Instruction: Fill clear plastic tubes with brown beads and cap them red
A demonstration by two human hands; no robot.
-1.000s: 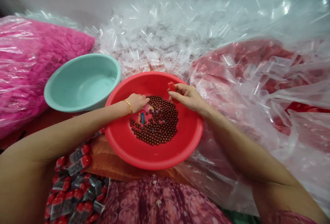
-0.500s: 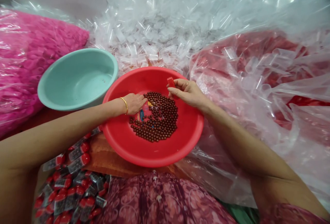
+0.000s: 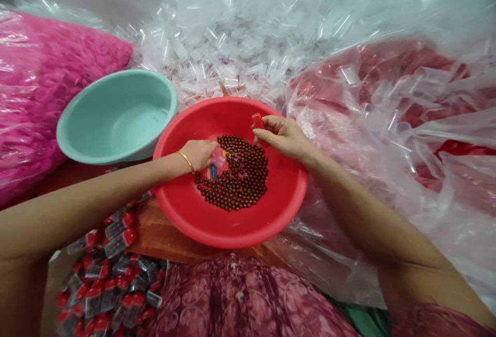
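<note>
A red basin (image 3: pixel 236 231) stands in front of me, with many small brown balls (image 3: pixel 248 177) spread over its printed bottom. My left hand (image 3: pixel 199 155), a gold bangle at its wrist, is inside the basin at the left edge of the balls. Its fingers are curled downward, and whatever they hold is hidden. At the basin's right rim, my right hand (image 3: pixel 284 135) pinches a small glossy red plastic piece (image 3: pixel 257 120) between thumb and fingers, above the upper right of the balls.
A pale green basin (image 3: pixel 116 125) sits at left, beside a bag of pink plastic pieces (image 3: pixel 50 78). Clear plastic tubes (image 3: pixel 232 52) are heaped behind. A clear bag with red pieces (image 3: pixel 406 83) lies right. Filled red-capped containers (image 3: pixel 108 290) pile up at lower left.
My left hand has drawn back slightly to the left, and its fingers are more curled. My right hand holds the red piece in nearly the same place.
</note>
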